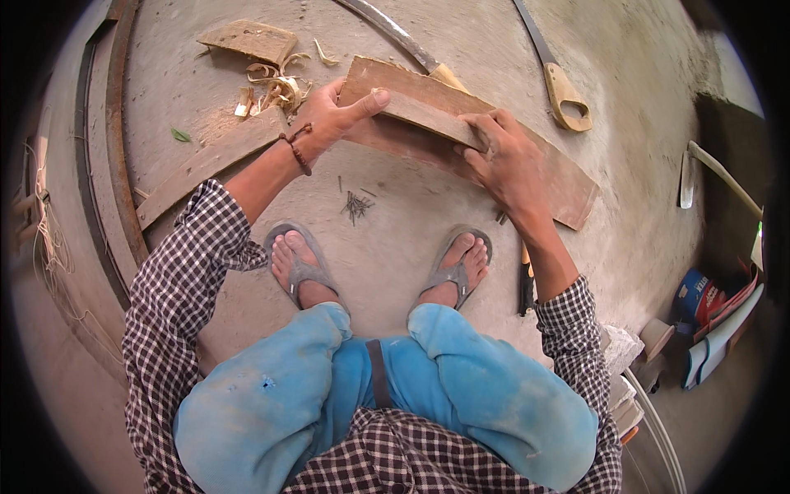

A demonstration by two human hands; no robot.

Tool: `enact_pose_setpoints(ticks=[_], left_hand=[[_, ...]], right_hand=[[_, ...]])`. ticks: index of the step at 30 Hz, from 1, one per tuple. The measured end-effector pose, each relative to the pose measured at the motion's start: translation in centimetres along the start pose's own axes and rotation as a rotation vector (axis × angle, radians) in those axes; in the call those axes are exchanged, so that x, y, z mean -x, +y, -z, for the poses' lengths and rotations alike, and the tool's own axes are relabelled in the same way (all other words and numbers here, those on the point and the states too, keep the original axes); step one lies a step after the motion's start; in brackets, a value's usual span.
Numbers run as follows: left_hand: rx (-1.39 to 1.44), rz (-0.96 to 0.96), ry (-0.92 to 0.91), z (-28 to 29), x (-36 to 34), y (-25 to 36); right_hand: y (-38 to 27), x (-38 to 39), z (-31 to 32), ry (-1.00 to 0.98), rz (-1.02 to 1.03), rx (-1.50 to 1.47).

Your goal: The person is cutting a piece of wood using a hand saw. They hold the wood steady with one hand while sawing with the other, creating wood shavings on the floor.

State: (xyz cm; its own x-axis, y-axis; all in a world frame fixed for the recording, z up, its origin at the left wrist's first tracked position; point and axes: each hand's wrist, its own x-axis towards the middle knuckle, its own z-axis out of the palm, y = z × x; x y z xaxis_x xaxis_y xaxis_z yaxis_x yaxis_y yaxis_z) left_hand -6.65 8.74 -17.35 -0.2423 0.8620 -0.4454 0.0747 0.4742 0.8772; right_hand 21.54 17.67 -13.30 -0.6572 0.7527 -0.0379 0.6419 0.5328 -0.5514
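A short, narrow wooden strip (424,118) is held at both ends, lying along a wider brown board (568,185) that slants down to the right. My left hand (327,123), with a beaded bracelet at the wrist, grips the strip's left end, its thumb on top. At the other end my right hand (510,165) is closed round the strip, fingers curled over it; part of the grip is hidden. Between the boards and my feet, a small pile of nails (356,206) lies on the floor. Another plank (210,165) lies beneath my left forearm.
Wood shavings (284,92) and a wood offcut (251,39) lie at the far left. Beyond the board are a long curved blade (395,33) and a handsaw (568,99). A black-and-orange handle (526,284) lies by my right forearm. A blue-and-red container (695,295) stands at right.
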Motion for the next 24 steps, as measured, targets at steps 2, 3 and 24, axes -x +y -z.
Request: enact_pose_setpoints(ticks=[2, 3, 24], left_hand=[[-0.040, -0.004, 0.006, 0.0, 0.0, 0.0], [-0.060, -0.006, 0.010, -0.1, 0.0, 0.1], [-0.086, 0.118, 0.066, 0.1, -1.7, -3.0]], right_hand=[[0.2, 0.0, -0.2, 0.000, -0.006, -0.026], [0.3, 0.0, -0.1, -0.015, -0.002, -0.029], [1.9, 8.7, -3.3, -0.203, -0.163, -0.431]])
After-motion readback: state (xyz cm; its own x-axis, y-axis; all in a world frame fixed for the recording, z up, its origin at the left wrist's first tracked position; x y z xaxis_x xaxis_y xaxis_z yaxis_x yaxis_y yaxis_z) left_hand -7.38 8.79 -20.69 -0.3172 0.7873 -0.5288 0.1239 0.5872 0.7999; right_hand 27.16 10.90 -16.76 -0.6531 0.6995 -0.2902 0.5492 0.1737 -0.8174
